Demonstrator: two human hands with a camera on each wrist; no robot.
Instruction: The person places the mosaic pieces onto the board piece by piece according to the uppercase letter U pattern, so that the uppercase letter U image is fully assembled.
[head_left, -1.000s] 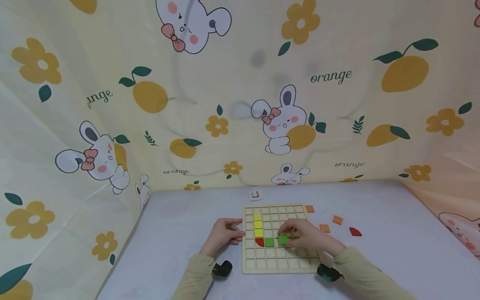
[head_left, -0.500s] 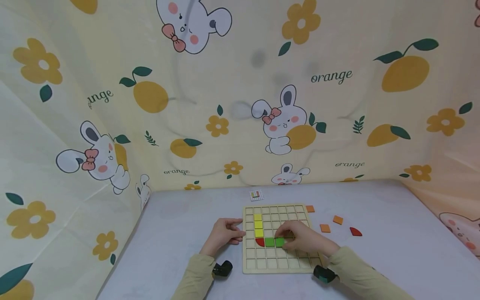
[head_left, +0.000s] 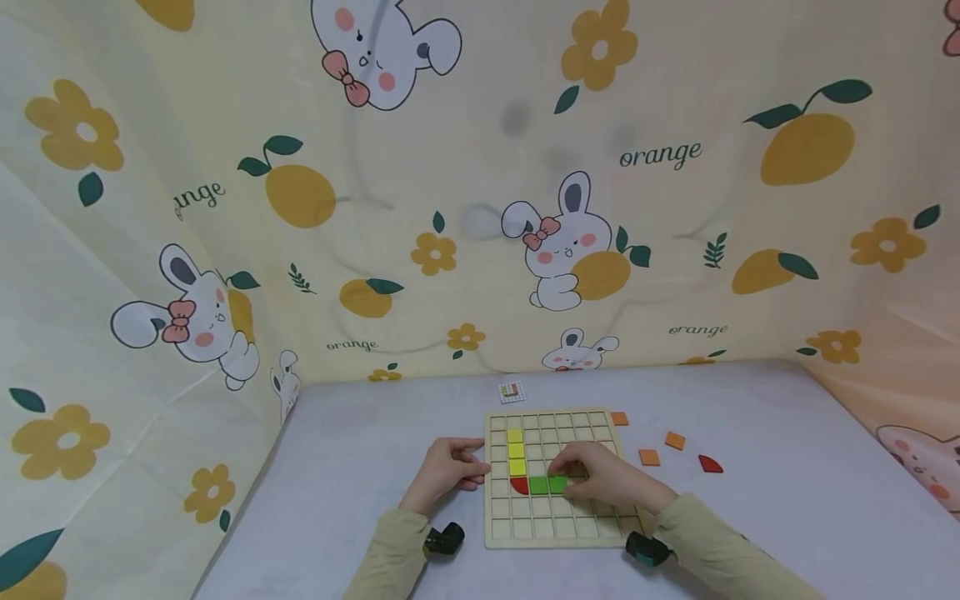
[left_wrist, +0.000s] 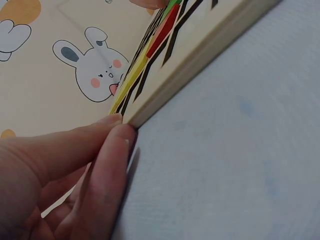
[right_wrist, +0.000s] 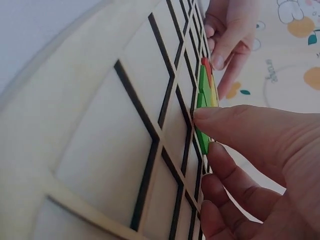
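Note:
A wooden grid board (head_left: 566, 533) lies on the table, its dark-lined squares partly filled. Three yellow square tiles (head_left: 516, 451) run in a column, with a red quarter-round tile (head_left: 520, 485) below them. To the right of the red tile sits a green square tile (head_left: 538, 485). A second green tile (head_left: 557, 484) lies beside it, pinched between the thumb and fingers of my right hand (head_left: 607, 477). My left hand (head_left: 444, 473) holds the board's left edge, thumb and index finger (left_wrist: 112, 165) close together there. The right wrist view shows the right thumb (right_wrist: 215, 120) on the green tile.
Orange square tiles (head_left: 649, 457) and a red quarter-round tile (head_left: 710, 463) lie on the table right of the board. A small pattern card (head_left: 512, 392) lies behind it. A printed curtain (head_left: 450, 167) hangs at the back and sides.
My right hand has moved left and lowered the second green tile into the square beside the first. Over the last half second it stays there. The left hand keeps its place.

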